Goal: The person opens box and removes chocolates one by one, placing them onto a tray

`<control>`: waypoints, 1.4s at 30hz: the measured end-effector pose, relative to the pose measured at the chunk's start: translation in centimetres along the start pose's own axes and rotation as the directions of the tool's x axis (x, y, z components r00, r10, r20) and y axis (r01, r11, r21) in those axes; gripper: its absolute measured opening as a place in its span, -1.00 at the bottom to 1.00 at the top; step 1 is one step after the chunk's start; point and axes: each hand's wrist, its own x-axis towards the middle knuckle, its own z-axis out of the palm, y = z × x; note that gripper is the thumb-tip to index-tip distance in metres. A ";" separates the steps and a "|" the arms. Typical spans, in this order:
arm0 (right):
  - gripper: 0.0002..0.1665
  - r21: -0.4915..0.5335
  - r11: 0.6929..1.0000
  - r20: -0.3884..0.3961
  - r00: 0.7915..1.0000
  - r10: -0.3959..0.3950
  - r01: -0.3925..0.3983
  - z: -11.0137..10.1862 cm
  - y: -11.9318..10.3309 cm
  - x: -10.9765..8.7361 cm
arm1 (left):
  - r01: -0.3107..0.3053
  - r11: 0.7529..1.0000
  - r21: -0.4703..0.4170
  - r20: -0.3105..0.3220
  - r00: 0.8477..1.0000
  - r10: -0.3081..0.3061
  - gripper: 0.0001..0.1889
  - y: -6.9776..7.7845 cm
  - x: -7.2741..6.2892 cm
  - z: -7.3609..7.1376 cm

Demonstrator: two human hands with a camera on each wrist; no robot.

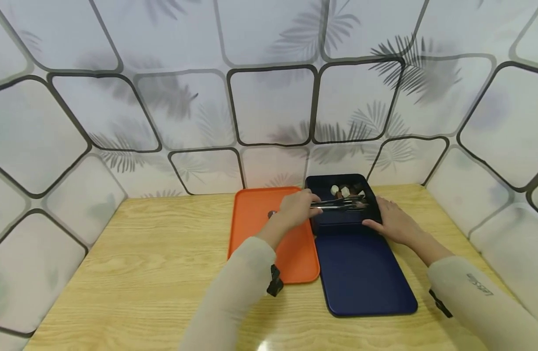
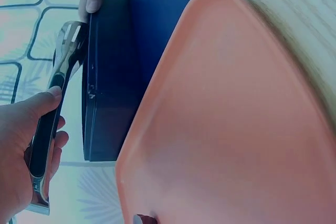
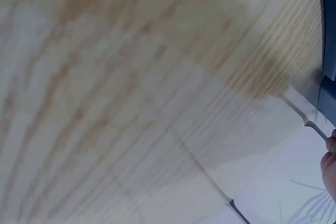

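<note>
My left hand (image 1: pixel 295 208) grips a pair of metal tongs (image 2: pixel 46 129) with dark handles. In the left wrist view the thumb lies along one handle and fingers curl round the other side. The tong heads reach over the dark box (image 1: pixel 342 229), near several white and brown pieces (image 1: pixel 345 191) inside it; whether they touch a piece, I cannot tell. My right hand (image 1: pixel 396 222) rests on the box's right side, thumb at the front corner and fingers along the edge. Only part of that hand shows in the right wrist view.
Left of the box lies an orange tray (image 1: pixel 295 258), with a small dark-and-white piece (image 2: pixel 144 219) on it, mostly behind the left arm in the head view. A dark blue tray (image 1: pixel 365 278) lies in front of the box. Patterned panels (image 1: pixel 273 107) surround the wooden table (image 1: pixel 172 243).
</note>
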 end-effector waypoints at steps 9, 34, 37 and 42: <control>0.11 -0.003 1.000 0.002 1.000 0.004 -0.004 -0.2 -0.4 -0.2 | -0.034 0.999 -0.012 -0.060 0.998 0.033 -0.64 -1.3 -1.8 -0.1; 0.11 -0.003 1.000 0.016 1.000 -0.005 0.005 -0.1 0.0 -0.1 | -0.001 0.972 -0.234 -0.151 0.988 -0.035 -0.74 -5.7 -6.5 -1.1; 0.12 -0.003 1.000 0.023 1.000 -0.002 0.002 -0.2 -0.1 -0.3 | -0.019 0.974 -0.227 -0.181 0.983 -0.023 -0.78 -6.4 -7.4 -1.1; 0.13 0.008 1.000 0.031 0.999 0.005 -0.005 -0.3 -0.2 -0.3 | 0.005 0.975 -0.221 -0.192 0.980 -0.049 -0.76 -7.7 -9.0 -1.4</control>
